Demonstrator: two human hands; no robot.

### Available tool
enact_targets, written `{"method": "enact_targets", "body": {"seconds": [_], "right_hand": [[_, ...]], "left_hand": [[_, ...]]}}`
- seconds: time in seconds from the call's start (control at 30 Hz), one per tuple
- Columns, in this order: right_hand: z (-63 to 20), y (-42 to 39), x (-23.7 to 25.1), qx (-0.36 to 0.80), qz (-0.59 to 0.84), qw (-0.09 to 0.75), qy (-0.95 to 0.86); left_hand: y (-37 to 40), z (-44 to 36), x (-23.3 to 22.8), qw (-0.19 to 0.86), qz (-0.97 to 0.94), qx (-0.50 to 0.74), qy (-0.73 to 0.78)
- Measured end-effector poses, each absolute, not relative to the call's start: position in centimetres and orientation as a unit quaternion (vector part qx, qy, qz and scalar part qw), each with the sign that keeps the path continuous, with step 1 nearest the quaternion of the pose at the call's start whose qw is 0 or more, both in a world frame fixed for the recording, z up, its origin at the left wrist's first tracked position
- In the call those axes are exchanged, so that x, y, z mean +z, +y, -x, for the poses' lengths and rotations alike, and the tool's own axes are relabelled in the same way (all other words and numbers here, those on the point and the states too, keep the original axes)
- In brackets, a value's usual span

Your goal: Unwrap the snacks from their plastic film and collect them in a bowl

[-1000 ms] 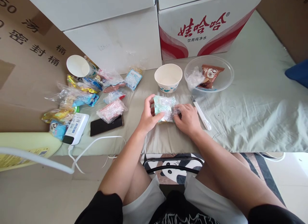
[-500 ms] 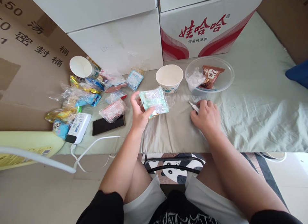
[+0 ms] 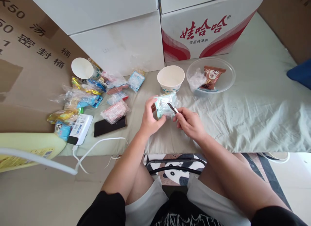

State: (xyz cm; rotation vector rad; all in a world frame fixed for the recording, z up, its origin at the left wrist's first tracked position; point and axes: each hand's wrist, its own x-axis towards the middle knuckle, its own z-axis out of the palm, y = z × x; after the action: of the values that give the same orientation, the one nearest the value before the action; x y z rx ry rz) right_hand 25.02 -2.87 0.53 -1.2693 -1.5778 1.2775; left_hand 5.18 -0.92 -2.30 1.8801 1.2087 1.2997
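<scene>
My left hand [image 3: 151, 117] grips a pale green snack packet [image 3: 163, 104] in clear wrapping, thumb on its near side. In my right hand [image 3: 190, 122] is a utility knife [image 3: 172, 108], its dark blade out and pointing up-left across the packet's right part. Whether the blade touches the wrapping I cannot tell. A paper bowl [image 3: 171, 77] stands just behind the packet. To its right is a clear plastic bowl [image 3: 230, 82] with a brown snack packet [image 3: 212, 77] and crumpled clear plastic [image 3: 196, 79] inside.
At left lie several wrapped snacks [image 3: 73, 101], a tipped paper bowl [image 3: 82, 68], a pink packet [image 3: 115, 111] on a phone [image 3: 110, 126], and a white device [image 3: 80, 129] with a cable [image 3: 102, 139]. White cartons [image 3: 116, 44] line the back.
My right hand has lifted the knife off the cloth and brought it left to the packet. My left hand has shifted slightly right with the packet.
</scene>
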Motion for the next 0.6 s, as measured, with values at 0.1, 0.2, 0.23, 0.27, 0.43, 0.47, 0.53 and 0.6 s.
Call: {"method": "enact_targets", "body": {"seconds": [0.1, 0.2, 0.23, 0.27, 0.43, 0.47, 0.53, 0.6], "right_hand": [[-24.8, -2.7, 0.1, 0.492, 0.506, 0.381, -0.597], [-24.9, -2.8, 0.2, 0.495, 0.508, 0.342, -0.616], [-25.0, -2.8, 0.3, 0.5, 0.506, 0.322, -0.625], [-25.1, -2.8, 0.5, 0.502, 0.504, 0.301, -0.635], [-25.9, -2.4, 0.8, 0.404, 0.559, 0.286, -0.665], [-26.1, -2.1, 0.7, 0.353, 0.594, 0.29, -0.662], [-26.7, -1.7, 0.4, 0.251, 0.658, 0.275, -0.655], [-27.3, -1.3, -0.1, 0.178, 0.686, 0.252, -0.659]], "left_hand": [[-1.3, -5.5, -2.1, 0.245, -0.736, 0.471, 0.421], [-1.2, -5.2, -1.7, 0.247, -0.691, 0.501, 0.459], [-1.0, -5.0, -1.5, 0.246, -0.663, 0.524, 0.475], [-0.7, -4.7, -1.3, 0.244, -0.632, 0.551, 0.487], [0.3, -3.4, -1.3, 0.256, -0.52, 0.635, 0.511], [0.3, -3.4, -1.5, 0.264, -0.521, 0.624, 0.519], [0.1, -3.6, -1.9, 0.284, -0.548, 0.579, 0.533], [-0.3, -4.1, -2.0, 0.307, -0.594, 0.518, 0.534]]}}
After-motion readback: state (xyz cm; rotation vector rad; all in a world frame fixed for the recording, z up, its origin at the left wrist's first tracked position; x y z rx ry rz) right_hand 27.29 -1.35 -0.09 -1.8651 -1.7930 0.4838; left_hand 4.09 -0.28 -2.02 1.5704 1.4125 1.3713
